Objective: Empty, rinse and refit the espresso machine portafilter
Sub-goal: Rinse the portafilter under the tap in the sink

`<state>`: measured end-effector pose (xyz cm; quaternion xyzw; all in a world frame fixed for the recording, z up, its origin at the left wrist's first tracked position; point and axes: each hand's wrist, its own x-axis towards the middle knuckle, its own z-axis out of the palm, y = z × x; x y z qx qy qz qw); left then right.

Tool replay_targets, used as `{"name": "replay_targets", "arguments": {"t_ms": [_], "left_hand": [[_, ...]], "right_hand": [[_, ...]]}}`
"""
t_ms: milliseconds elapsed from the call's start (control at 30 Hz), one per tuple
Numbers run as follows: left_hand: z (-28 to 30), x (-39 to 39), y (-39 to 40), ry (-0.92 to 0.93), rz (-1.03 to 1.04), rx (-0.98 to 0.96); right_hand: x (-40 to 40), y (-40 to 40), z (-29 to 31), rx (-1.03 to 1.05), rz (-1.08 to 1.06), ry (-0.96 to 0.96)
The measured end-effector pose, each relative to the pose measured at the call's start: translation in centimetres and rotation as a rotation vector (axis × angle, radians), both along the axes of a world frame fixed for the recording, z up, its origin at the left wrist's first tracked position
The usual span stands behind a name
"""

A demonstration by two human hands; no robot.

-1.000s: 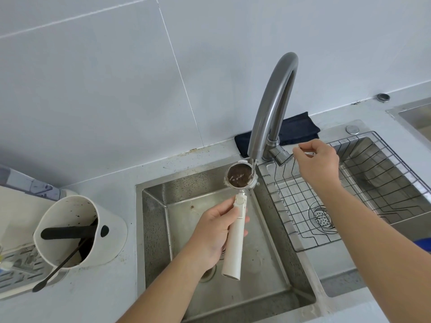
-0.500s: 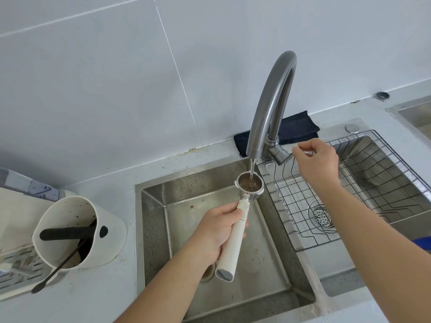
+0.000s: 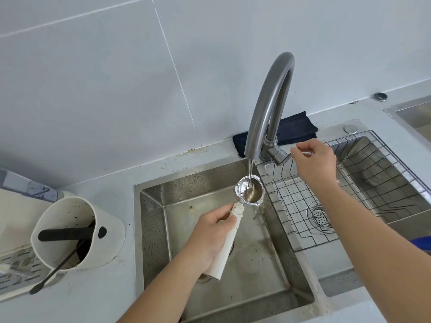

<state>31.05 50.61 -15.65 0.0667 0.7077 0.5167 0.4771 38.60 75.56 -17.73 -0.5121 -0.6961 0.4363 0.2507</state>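
Observation:
The portafilter (image 3: pixel 249 191) has a steel basket and a long white handle. My left hand (image 3: pixel 211 234) grips that handle and holds the basket under the grey curved tap (image 3: pixel 268 106), over the left sink basin (image 3: pixel 275 271). A thin stream of water falls into the basket, which looks mostly rinsed with a brownish film. My right hand (image 3: pixel 313 160) pinches the tap's lever at the base of the tap.
A white knock box (image 3: pixel 77 231) with a black bar and a dark brush stands on the counter at the left. A wire rack (image 3: pixel 349 194) sits in the right basin. A dark cloth (image 3: pixel 293 127) lies behind the tap.
Water started running from the tap into the basket. The dark coffee residue has washed out, and my left hand has tilted and lowered the portafilter slightly.

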Motion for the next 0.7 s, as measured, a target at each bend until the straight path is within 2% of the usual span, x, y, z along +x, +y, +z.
{"name": "replay_targets", "arguments": {"t_ms": [167, 333, 700], "left_hand": [[0.0, -0.1, -0.1, -0.029, 0.047, 0.071], [0.0, 0.0, 0.5, -0.149, 0.157, 0.171], [0.1, 0.3, 1.3, -0.372, 0.275, 0.121]], "right_hand": [[0.0, 0.0, 0.0, 0.003, -0.001, 0.0], [-0.1, 0.0, 0.1, -0.002, -0.003, 0.0], [-0.1, -0.1, 0.2, -0.003, -0.011, -0.004]]}}
